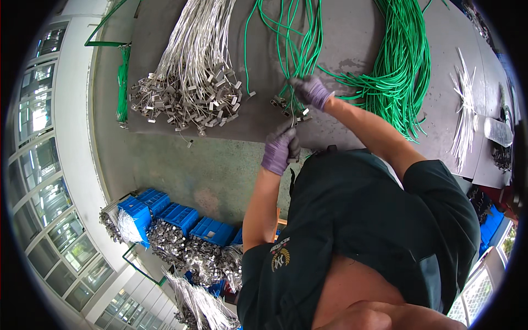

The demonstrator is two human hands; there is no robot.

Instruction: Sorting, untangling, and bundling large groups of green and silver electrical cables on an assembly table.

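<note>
Both my hands wear purple gloves with dark grey fingers. My left hand [280, 147] is closed at the table's near edge, around the end of a cable running up to a small bunch of green cables [297, 58]. My right hand [312, 92] is closed against the right side of that bunch, its fingertips partly hidden. Small metal connectors [279, 102] hang at the cable ends, between and beside my hands. One loose green cable ends in a connector [252, 94] to the left.
A large pile of silvery wires with metal connectors [192, 102] lies left on the grey table [352, 16]. Right are a thick green cable bundle [404, 66] and tied white strips [465, 104]. Blue crates [212, 230] and heaped metal parts [187, 247] stand on the floor behind left.
</note>
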